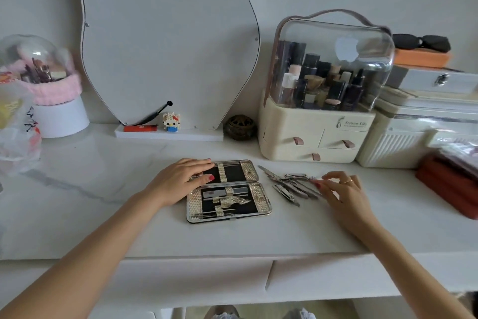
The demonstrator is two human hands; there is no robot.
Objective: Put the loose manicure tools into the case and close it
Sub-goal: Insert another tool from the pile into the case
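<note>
The manicure case (pixel 229 190) lies open and flat on the white worktop (pixel 103 189), near its front edge, with its two black-lined halves one behind the other and the hinge running left to right between them. The nearer half holds several metal tools under woven straps; the farther half has one strap across its middle and thin tools along its back edge. The left hand (pixel 181 179) rests palm down on the left part of the farther half, fingers straight and spread, its grip released with nothing held; the thumb lies at the hinge line.

Just to the right of the case, the loose manicure tools (pixel 289 184) lie in a small cluster on the worktop: clippers, nippers and slim metal pieces, some overlapping. The right hand (pixel 344 189) is at the right end of that cluster, fingers bent, with the fingertips (pixel 316 184) touching the nearest tools. Whether its grip has closed on any tool, I cannot tell.

Behind the case, a curvy mirror (pixel 165 39) leans against the wall, with a small block figure (pixel 171 121) at its base. To the right stands a cream cosmetics organiser (pixel 315 135) with a clear domed lid, bottles inside. At far left sits a clear dome (pixel 33 60) with a pink fluffy band.
</note>
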